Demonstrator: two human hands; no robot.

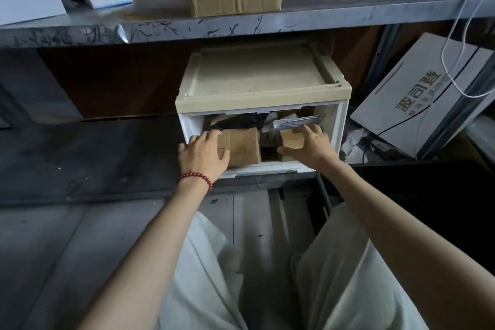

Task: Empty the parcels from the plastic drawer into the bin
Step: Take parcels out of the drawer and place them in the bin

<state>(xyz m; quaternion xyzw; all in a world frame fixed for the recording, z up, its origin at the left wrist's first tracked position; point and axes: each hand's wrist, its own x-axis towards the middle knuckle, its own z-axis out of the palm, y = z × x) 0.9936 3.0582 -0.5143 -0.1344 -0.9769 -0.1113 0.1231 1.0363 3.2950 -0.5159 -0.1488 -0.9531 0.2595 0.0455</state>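
Only just begun, with the plastic drawer (263, 169) at the shelf's (107, 163) front edge packed with parcels (235, 122), left hand (202, 154) gripping the big brown box (245, 149), right hand (312, 143) gripping the small brown box (290, 139), no bin in sight.

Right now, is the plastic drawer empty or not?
Not empty: the plastic drawer holds a large cardboard box held by the left hand, a small box in the right hand, a black bag behind.
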